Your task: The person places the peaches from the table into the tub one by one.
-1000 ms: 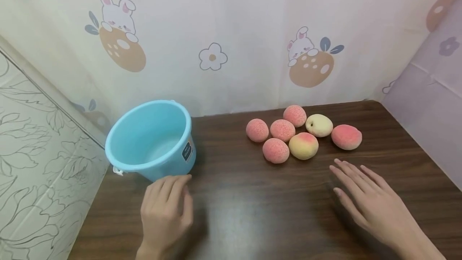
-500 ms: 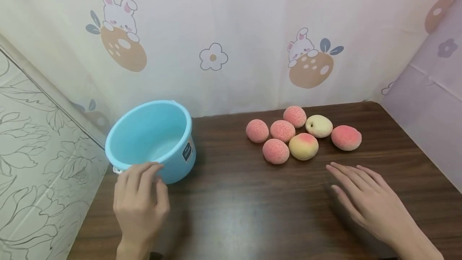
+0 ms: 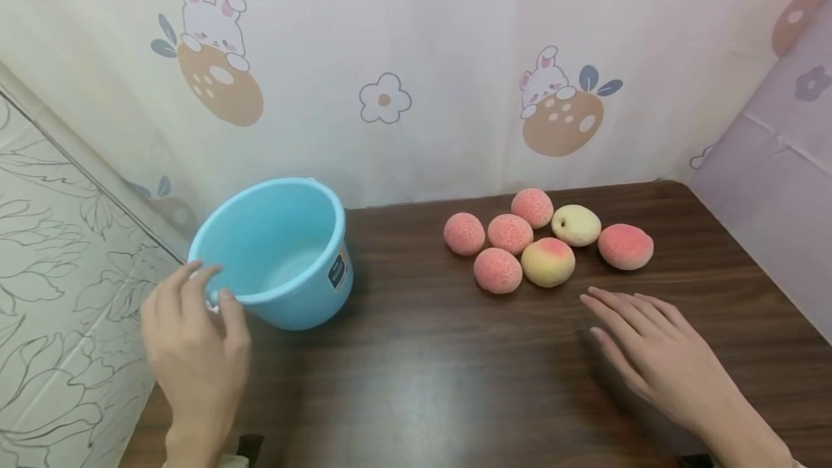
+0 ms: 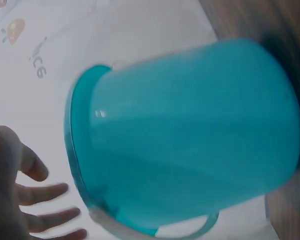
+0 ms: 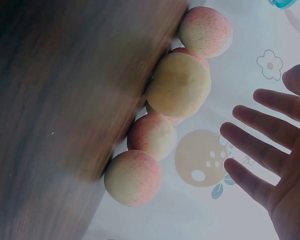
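Observation:
A light blue bucket (image 3: 305, 302) stands upright on the left of the table, its inside bare. My left hand (image 3: 195, 341) hovers at the bucket's near left rim, fingers spread and holding nothing. In the left wrist view, a gap separates its fingers (image 4: 55, 220) from the rim. A white grip on the bucket's handle (image 4: 107, 220) hangs at the rim there. Over the right of the table, my right hand (image 3: 656, 352) extends its fingers, palm down, touching no fruit. Just beyond it lie several peaches, among them a yellow peach (image 3: 548, 262), a cream peach (image 3: 576, 225) and a red peach (image 3: 625, 246).
Pink peaches (image 3: 497, 271) cluster left of the yellow one. The dark wooden table (image 3: 403, 381) backs onto a rabbit-print curtain (image 3: 442, 56). A flower-patterned panel (image 3: 58, 309) borders the left side, and a lilac sheet (image 3: 780, 165) the right.
My left hand has moved left and slightly up, from in front of the bucket to its near left rim, and its fingers have spread. The right hand has shifted slightly left. Bucket and peaches stay put.

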`<move>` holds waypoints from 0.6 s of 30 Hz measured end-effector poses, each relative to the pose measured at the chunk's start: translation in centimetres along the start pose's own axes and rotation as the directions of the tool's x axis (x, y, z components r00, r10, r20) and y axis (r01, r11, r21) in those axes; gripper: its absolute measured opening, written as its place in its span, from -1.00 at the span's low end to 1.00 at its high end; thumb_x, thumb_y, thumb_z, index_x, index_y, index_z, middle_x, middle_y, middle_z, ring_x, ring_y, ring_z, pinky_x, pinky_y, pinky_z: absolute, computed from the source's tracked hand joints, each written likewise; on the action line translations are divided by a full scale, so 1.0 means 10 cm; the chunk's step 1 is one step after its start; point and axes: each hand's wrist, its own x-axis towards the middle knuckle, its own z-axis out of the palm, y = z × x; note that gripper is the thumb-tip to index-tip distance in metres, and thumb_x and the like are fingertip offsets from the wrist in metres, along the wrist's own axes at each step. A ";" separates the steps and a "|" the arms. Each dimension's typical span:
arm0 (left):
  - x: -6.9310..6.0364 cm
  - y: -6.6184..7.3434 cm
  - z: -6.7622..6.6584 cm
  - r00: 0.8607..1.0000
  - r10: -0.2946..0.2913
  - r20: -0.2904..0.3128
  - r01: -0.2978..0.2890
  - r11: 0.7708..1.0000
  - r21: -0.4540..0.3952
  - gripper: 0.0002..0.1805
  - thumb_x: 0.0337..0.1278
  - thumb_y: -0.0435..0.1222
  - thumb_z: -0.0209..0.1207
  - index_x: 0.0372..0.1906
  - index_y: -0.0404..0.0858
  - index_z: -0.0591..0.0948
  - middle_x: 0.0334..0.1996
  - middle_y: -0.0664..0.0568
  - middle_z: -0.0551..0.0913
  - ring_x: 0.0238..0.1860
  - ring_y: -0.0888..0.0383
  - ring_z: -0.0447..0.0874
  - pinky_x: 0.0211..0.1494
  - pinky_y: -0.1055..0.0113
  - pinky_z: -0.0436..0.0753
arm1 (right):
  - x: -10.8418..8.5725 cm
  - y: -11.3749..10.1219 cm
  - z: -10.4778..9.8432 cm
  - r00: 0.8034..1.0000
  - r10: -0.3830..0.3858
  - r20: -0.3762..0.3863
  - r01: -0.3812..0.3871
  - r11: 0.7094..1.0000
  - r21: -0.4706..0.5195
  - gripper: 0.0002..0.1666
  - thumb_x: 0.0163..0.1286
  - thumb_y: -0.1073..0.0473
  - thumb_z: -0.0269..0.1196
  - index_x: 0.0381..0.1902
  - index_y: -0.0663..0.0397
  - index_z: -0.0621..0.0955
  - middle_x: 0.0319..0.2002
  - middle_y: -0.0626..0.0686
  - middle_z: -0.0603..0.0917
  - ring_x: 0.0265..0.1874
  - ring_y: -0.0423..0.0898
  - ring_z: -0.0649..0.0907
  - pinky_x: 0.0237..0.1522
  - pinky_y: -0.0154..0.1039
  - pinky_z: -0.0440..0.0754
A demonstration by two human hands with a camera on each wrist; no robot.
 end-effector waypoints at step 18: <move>0.19 -0.31 -0.10 0.728 -0.438 0.528 0.489 0.871 0.047 -0.26 0.64 -0.04 -0.17 0.71 -0.17 -0.07 0.53 -0.44 0.27 0.55 -0.42 0.21 0.52 -0.47 0.19 | 0.07 -0.01 0.01 0.998 -0.039 -0.039 0.039 0.999 -0.010 -0.26 0.71 -0.26 -0.26 0.30 0.07 0.64 0.24 0.13 0.69 0.18 0.10 0.60 0.62 -0.40 -0.05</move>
